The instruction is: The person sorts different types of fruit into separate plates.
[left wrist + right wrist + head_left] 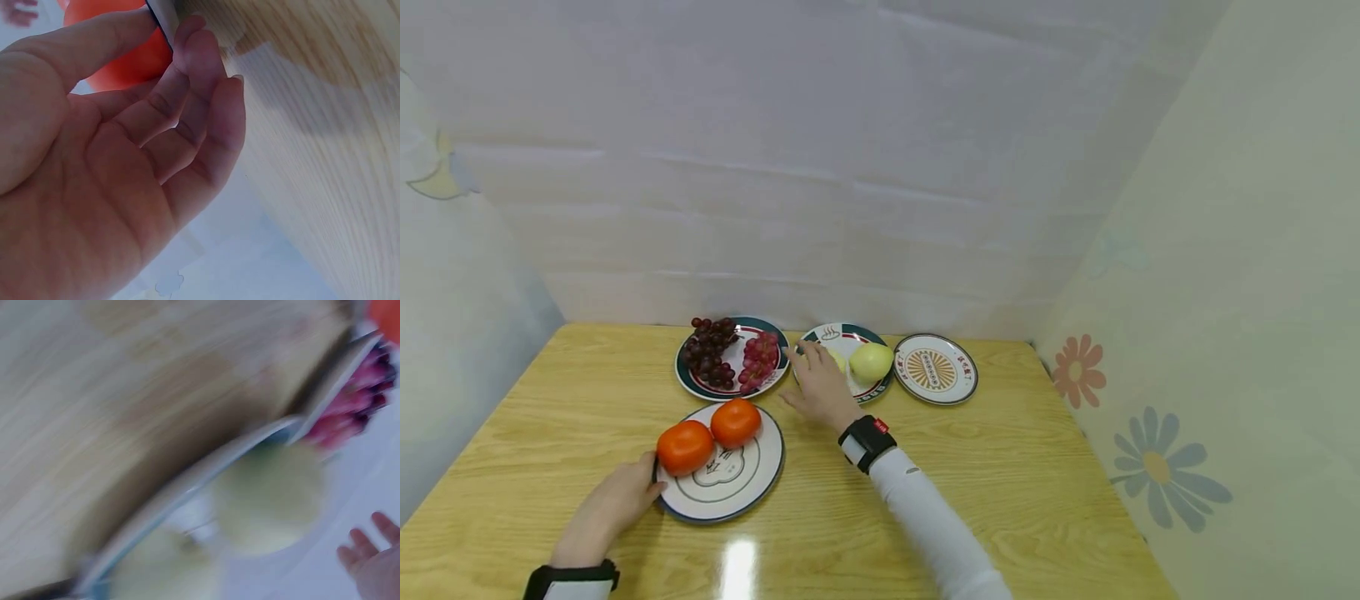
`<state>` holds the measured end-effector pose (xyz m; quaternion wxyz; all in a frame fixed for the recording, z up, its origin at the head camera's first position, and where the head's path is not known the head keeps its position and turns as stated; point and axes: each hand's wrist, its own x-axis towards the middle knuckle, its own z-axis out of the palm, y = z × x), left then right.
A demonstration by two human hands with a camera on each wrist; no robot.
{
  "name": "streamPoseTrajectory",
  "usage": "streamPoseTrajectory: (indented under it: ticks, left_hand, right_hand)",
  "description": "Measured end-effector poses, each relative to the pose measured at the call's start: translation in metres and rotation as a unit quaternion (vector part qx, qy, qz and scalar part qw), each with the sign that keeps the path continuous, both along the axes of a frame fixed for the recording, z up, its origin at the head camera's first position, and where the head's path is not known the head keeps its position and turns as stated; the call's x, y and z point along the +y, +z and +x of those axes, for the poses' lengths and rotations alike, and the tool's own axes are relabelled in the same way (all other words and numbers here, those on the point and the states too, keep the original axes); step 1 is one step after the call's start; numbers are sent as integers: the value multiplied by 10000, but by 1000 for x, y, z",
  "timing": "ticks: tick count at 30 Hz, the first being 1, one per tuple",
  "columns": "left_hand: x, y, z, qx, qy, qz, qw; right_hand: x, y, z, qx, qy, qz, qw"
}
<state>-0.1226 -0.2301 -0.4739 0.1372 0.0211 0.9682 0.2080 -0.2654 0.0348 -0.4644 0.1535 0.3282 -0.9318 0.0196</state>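
While left hand (617, 498) pinches plate (741, 477), released right hand (823, 387) half-hides 1 pear (269, 503) in head view only.

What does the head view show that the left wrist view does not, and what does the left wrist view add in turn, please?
Only the head view shows the dark grapes, the pink-red grapes, the pale green fruit and the sunburst plate.

Only the left wrist view shows the palm of the left hand.

Both show that hand at the rim of the white plate, orange-red fruit, the wooden table, and the right hand, blurred in the left wrist view.
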Motion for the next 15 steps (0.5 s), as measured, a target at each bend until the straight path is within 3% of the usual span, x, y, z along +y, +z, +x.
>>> streamPoseTrajectory:
  ticks: [3, 6, 10, 15]
  left_hand:
    - [-1, 0, 1, 0, 11, 21, 10000]
    - [-1, 0, 1, -12, 23, 44, 10000]
    - [-1, -1, 2, 48, -24, 67, 10000]
    - [-2, -2, 3, 125, -76, 73, 9999]
  right_hand:
    - [-22, 4, 18, 4, 777, 0, 9970]
    - [-39, -1, 31, -277, 1279, 246, 9911]
    - [-51, -17, 41, -642, 1474, 507, 9857]
    - [-56, -29, 42, -641, 1533, 479, 9849]
